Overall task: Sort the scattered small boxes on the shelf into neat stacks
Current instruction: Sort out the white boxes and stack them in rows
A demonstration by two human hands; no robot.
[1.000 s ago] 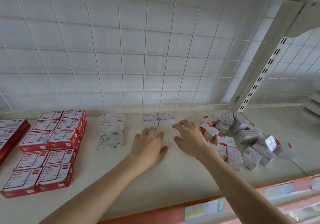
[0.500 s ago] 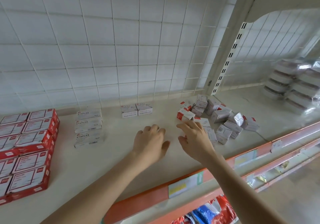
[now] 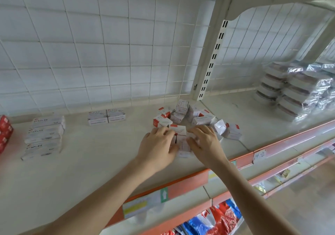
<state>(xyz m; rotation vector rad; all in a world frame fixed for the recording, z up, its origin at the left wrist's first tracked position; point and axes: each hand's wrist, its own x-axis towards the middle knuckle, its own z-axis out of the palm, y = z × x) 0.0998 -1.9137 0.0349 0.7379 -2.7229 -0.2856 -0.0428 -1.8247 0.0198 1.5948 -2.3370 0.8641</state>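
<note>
2 hands clasp the nearest scattered boxes [image 3: 181, 141] from either side, left hand [image 3: 158, 144] and right hand [image 3: 205, 142] with fingers curled. Far left, packs [image 3: 45, 131] read "STAPLES".

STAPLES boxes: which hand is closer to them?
Left. The left hand is at the scattered boxes, right of the STAPLES boxes; the right hand is farther right.

A cream-white flat shelf board [image 3: 87, 176] spans the view, backed by a white wire-grid panel [image 3: 108, 53] over a pale wall. A white slotted metal upright [image 3: 212, 60] rises at the shelf's back edge, right of centre. An orange price rail [image 3: 183, 186] lines its front edge. Pale floor [image 3: 304, 209] shows lower right, and the light is soft and even
</note>
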